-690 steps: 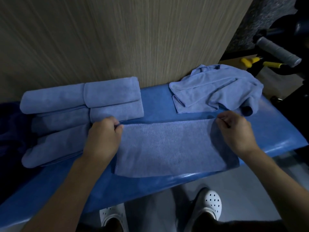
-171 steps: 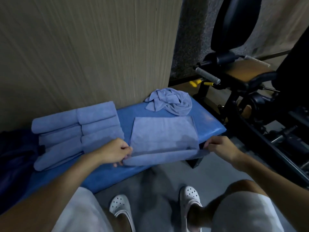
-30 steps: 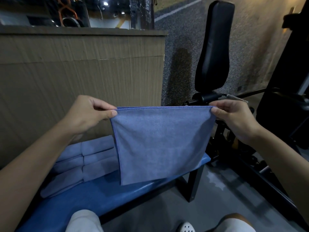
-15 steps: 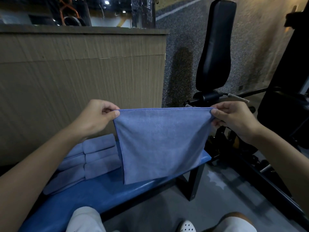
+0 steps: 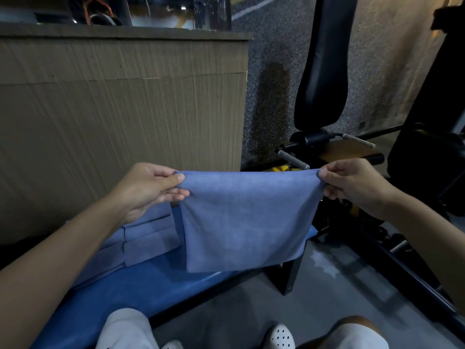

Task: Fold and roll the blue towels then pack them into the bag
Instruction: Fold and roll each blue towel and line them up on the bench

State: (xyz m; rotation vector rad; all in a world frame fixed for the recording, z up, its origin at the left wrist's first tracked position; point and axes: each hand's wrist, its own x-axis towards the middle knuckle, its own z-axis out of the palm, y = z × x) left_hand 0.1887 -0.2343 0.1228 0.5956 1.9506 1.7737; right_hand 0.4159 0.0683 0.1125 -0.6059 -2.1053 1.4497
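A blue towel (image 5: 245,220) hangs stretched in the air above the blue bench (image 5: 141,288). My left hand (image 5: 148,187) pinches its upper left corner and my right hand (image 5: 352,183) pinches its upper right corner. The towel's lower edge hangs just over the bench's front right part. Several folded and rolled blue towels (image 5: 148,238) lie in a stack on the bench at the left, partly hidden behind my left forearm. No bag shows in this view.
A tan wooden partition (image 5: 120,117) stands right behind the bench. A black gym machine with a tall back pad (image 5: 324,61) and grey handles (image 5: 293,159) crowds the right side. My knees and white perforated shoes (image 5: 280,337) are on the grey floor below.
Both hands have lowered the stretched towel a little toward the bench over the last second. Earlier the towel lay flat on the bench.
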